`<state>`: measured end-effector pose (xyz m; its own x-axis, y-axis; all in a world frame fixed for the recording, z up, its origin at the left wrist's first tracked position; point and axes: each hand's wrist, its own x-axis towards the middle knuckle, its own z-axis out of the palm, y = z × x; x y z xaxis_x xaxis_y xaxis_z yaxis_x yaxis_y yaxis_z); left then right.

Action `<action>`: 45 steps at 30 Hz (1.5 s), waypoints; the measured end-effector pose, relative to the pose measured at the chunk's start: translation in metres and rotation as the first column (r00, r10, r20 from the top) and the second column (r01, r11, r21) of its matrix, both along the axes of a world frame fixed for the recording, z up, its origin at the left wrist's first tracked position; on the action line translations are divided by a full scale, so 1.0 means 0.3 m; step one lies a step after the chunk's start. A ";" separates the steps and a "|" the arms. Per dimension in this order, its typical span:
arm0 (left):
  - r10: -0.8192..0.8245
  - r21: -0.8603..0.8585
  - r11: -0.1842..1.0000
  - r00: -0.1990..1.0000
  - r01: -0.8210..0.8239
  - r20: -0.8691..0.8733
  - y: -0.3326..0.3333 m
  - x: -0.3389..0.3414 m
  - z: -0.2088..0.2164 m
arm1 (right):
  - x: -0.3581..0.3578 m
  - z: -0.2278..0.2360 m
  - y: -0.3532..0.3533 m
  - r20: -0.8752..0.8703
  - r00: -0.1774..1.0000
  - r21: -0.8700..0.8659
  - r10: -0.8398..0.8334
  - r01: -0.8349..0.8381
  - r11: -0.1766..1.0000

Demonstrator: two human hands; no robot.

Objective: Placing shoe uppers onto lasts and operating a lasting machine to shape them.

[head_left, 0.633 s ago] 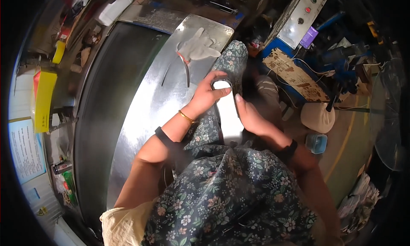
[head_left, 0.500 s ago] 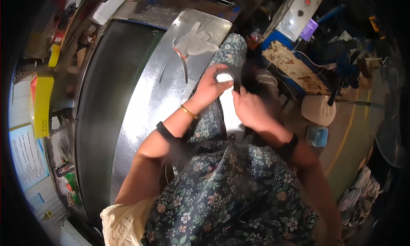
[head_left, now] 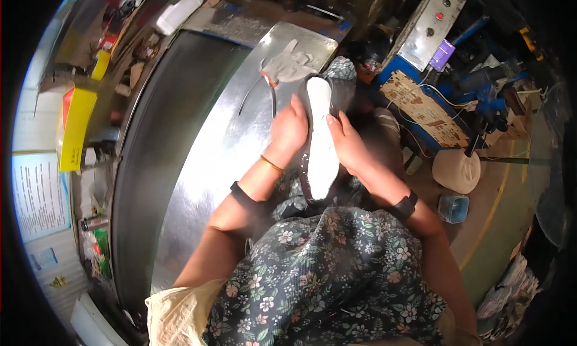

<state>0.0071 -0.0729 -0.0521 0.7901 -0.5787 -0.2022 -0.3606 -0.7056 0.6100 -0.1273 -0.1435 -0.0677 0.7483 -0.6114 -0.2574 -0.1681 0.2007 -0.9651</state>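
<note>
Over my lap a dark shoe upper [head_left: 304, 173] lies bottom up, its long white insole [head_left: 320, 139] facing me. The left hand [head_left: 290, 128] presses its palm along the left edge, fingers pointing away from me. From the other side my right hand [head_left: 348, 143] grips the edge, its thumb lying against the white insole. The two hands hold the shoe upper between them. Past its far end shows a piece of flowered cloth [head_left: 341, 68]. The fingers under the shoe upper are hidden.
A shiny metal table [head_left: 210, 160] stands at my left, with pale gloves [head_left: 290, 63] on it. Beyond is a dark conveyor belt [head_left: 159, 124]. To the right are a control box [head_left: 430, 30], a beige container [head_left: 457, 170] and a blue tub [head_left: 453, 208] on the floor.
The white piece has turned so its whole long bottom with a dark rim shows. My hands have moved from its far end to its two sides. The view has shifted slightly.
</note>
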 end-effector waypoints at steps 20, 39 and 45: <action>-0.060 -0.282 0.816 0.410 -0.505 -0.910 0.133 0.026 -0.165 | -0.007 -0.097 0.010 0.023 0.999 -0.392 0.039 -0.027 0.920; -0.163 -0.378 0.769 0.413 -0.515 -0.896 0.040 0.068 -0.072 | 0.200 0.013 -0.091 0.094 0.991 -0.074 0.095 -0.088 0.993; -0.141 -0.054 0.985 0.953 0.161 0.269 0.126 -0.034 -0.025 | 0.080 -0.074 0.030 0.229 0.972 0.145 0.061 -0.096 0.985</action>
<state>-0.0031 -0.0351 -0.0597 0.7115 -0.7010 0.0494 -0.6145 -0.5865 0.5277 -0.1032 -0.1346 -0.0900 0.8413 -0.5147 -0.1653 0.0267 0.3450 -0.9382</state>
